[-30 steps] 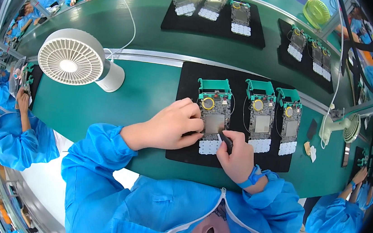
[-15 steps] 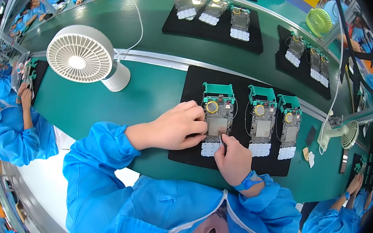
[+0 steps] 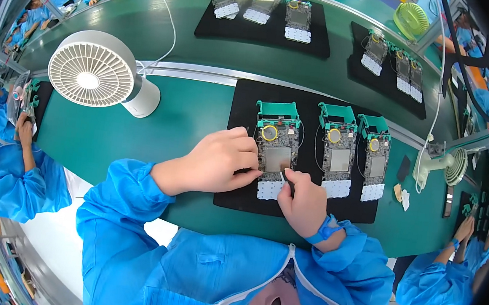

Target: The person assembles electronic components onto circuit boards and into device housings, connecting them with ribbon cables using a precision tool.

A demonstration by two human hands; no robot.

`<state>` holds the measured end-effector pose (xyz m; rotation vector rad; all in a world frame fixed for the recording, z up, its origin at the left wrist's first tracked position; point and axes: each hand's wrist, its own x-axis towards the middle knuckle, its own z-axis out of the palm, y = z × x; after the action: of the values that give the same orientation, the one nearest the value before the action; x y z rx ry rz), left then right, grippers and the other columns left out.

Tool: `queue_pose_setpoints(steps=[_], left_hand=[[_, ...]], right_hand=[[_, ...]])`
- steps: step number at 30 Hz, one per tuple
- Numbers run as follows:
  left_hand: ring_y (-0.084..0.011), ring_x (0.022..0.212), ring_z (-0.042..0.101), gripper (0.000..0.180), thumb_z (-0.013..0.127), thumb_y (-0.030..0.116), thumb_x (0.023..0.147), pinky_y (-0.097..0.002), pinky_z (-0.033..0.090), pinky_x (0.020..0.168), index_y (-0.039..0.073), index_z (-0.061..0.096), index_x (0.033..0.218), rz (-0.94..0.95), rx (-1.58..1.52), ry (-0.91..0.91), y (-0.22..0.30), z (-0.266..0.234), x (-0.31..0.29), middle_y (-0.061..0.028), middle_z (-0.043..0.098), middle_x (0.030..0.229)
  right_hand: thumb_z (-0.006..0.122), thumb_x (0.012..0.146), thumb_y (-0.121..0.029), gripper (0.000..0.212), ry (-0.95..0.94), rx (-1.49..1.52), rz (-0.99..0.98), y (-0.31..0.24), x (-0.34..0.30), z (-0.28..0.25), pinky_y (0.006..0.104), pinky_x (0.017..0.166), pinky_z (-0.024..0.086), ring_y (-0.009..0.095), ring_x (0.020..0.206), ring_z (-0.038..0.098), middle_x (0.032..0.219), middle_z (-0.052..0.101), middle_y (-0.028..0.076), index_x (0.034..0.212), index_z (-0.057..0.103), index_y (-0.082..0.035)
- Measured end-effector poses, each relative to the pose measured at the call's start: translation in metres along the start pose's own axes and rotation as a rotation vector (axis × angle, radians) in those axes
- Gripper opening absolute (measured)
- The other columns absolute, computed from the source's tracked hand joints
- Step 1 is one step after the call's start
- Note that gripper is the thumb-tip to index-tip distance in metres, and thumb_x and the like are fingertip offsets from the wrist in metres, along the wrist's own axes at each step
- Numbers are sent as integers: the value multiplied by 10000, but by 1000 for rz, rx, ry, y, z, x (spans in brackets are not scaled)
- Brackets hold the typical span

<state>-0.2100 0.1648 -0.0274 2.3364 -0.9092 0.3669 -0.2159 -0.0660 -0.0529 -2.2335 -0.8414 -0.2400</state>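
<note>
On a black mat (image 3: 304, 208), the leftmost circuit board (image 3: 289, 138) lies with its teal plastic frame at the far end and a white keypad strip at the near end. My left hand (image 3: 220, 160) is closed at this board's left edge, fingertips bent against it. Pinched in my right hand (image 3: 306, 204) is a slim dark tool (image 3: 288, 181), its kind unclear. Its tip meets the board near the lower edge of a square metal plate (image 3: 278, 159). Two similar boards, a middle one (image 3: 339, 156) and a right one (image 3: 377, 163), lie alongside.
A white desk fan (image 3: 88, 76) stands left of the mat, its cable running up. To the right are a small pale fan (image 3: 442, 167) and some scraps (image 3: 402, 196). Beyond a metal rail, more boards lie on black mats (image 3: 319, 38). Co-workers in blue sit around.
The whole view has shifted slightly. My left hand stays at the board's edge. The tool in my right hand leans more to the right, its tip still by the metal plate.
</note>
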Motion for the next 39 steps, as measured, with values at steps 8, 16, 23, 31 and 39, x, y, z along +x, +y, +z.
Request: queue_pose_setpoints(steps=[8, 16, 23, 31, 39], left_hand=[[-124, 566, 472, 166, 712, 110, 804, -280, 409, 516, 58, 556, 782, -320, -215, 5, 3, 3, -6, -19, 586, 705], [-144, 528, 494, 206, 602, 41, 830, -284, 428, 516, 43, 483, 998, -168, -381, 29, 23, -9, 24, -57, 672, 862], [-432, 1335, 273, 694, 589, 2, 671, -464, 312, 1081, 59, 399, 1336, -78, -139, 117, -2, -10, 48, -208, 279, 1461], [-366, 1189, 462, 546, 603, -20, 764, -390, 415, 993, 34, 445, 1284, -40, -286, -163, -11, -1, 49, -181, 449, 1243], [-310, 1081, 529, 505, 655, -15, 825, -379, 443, 925, 22, 487, 1299, -10, -458, -359, -27, -3, 65, -148, 501, 1168]], right_hand=[[581, 901, -58, 295, 115, 328, 92, 18, 2, -19, 323, 652, 509, 248, 728, 639, 934, 619, 166, 1173, 496, 16], [702, 833, -321, 299, -298, 45, 137, -16, 33, -82, 370, 567, 467, 291, 643, 597, 721, 579, 103, 796, 581, -50], [664, 813, -247, 216, -394, -3, 213, -8, 48, -84, 424, 534, 459, 322, 617, 609, 680, 611, 121, 736, 584, -62], [679, 854, -186, 191, -206, 90, 54, -13, 59, -104, 370, 596, 440, 277, 676, 554, 771, 545, 114, 820, 556, -43], [703, 818, -134, 361, -186, 576, 450, 21, 47, -43, 275, 626, 409, 119, 736, 445, 892, 430, 52, 975, 386, -65]])
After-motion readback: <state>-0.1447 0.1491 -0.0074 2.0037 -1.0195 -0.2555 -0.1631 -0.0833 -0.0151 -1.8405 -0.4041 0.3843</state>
